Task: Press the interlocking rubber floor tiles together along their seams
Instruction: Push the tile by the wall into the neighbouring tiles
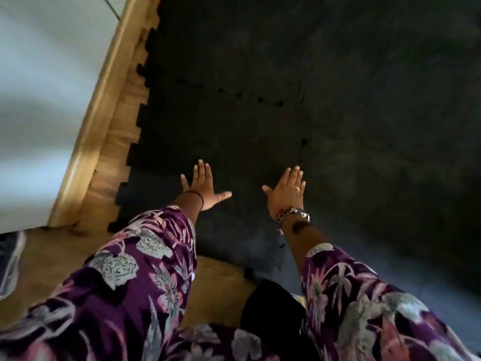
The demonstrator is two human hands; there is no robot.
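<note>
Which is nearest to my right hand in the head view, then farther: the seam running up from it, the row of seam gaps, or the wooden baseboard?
From the right hand:
1. Seam, just beyond the fingertips.
2. Row of seam gaps, farther ahead, leftward.
3. Wooden baseboard, far left, past the tiles' edge.

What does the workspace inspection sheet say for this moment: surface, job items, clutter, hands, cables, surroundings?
Surface: wooden floor, bare strip beside the mat.
Job's things: black rubber tiles laid together; small gaps dot the seam; jigsaw edge left exposed.
Clutter: nothing seen.
Hands: left hand and right hand open, flat, fingers spread over one tile; contact cannot be told.
Cables: thin dark line on the wall, possibly a cable.
Surroundings: white wall, wooden skirting.
</note>
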